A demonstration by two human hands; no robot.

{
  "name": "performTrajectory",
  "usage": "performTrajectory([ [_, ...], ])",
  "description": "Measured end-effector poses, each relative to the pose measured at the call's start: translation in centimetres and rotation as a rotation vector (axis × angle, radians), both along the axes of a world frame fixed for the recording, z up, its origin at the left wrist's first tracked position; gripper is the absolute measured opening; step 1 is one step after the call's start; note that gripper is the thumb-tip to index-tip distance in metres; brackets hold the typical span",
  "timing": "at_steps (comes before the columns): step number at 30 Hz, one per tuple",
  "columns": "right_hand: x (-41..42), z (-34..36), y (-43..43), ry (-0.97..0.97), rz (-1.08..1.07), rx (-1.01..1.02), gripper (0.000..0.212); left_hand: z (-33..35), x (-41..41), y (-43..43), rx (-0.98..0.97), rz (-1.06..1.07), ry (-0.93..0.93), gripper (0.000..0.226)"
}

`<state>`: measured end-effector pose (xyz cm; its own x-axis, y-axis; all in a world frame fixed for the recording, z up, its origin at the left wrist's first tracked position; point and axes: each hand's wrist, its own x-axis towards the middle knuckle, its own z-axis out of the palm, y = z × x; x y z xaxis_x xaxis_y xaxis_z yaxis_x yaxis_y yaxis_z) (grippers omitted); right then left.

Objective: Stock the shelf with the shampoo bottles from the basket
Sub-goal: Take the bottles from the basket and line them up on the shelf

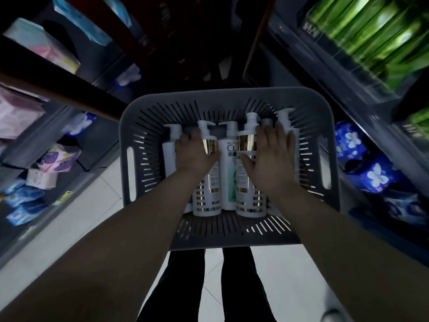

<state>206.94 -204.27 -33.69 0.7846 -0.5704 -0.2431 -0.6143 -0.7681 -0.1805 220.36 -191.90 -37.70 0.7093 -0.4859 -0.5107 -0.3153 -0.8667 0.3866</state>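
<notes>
A grey slotted basket (139, 126) sits on the floor below me, holding several white pump shampoo bottles lying side by side. My left hand (193, 152) curls over a white bottle with a gold band (207, 194) near its neck. My right hand (275, 159) lies on a second gold-banded bottle (248, 198), fingers spread and fairly straight, thumb against its side. Between the two lies a white bottle with a green label (228, 163). More white bottles lie at the far left (168, 149) and far right (284, 117) of the basket.
Shelves flank the narrow aisle. On the left are pink and blue packets (21, 112); on the right are green bottles (371, 36) above and blue flowered packets (371, 175) below. My dark trouser legs (236, 287) stand on the white tiled floor behind the basket.
</notes>
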Motion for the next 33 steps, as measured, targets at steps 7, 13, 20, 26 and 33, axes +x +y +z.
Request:
performTrajectory([
  [7, 0.9, 0.0, -0.7, -0.027, -0.039, 0.038, 0.061, 0.2, 0.1, 0.4, -0.085, 0.03, 0.027, 0.068],
  [13, 1.0, -0.1, -0.3, -0.14, -0.029, 0.021, 0.054, 0.3, -0.1, 0.6, -0.125, 0.034, 0.019, 0.059],
  [20, 1.2, 0.8, 0.0, -0.317, -0.05, 0.168, 0.034, 2.8, -4.1, -1.2, -0.527, 0.037, 0.189, 0.037],
  [26, 0.3, 1.4, -1.5, -0.282, -0.092, 0.376, 0.037, 3.5, -3.0, -3.7, -0.439, 0.286, 0.627, 0.027],
  [33, 0.8, 2.3, -1.0, -0.349, -0.373, 0.792, 0.071, 4.6, -3.4, -2.4, -0.555, 0.257, 0.487, 0.014],
])
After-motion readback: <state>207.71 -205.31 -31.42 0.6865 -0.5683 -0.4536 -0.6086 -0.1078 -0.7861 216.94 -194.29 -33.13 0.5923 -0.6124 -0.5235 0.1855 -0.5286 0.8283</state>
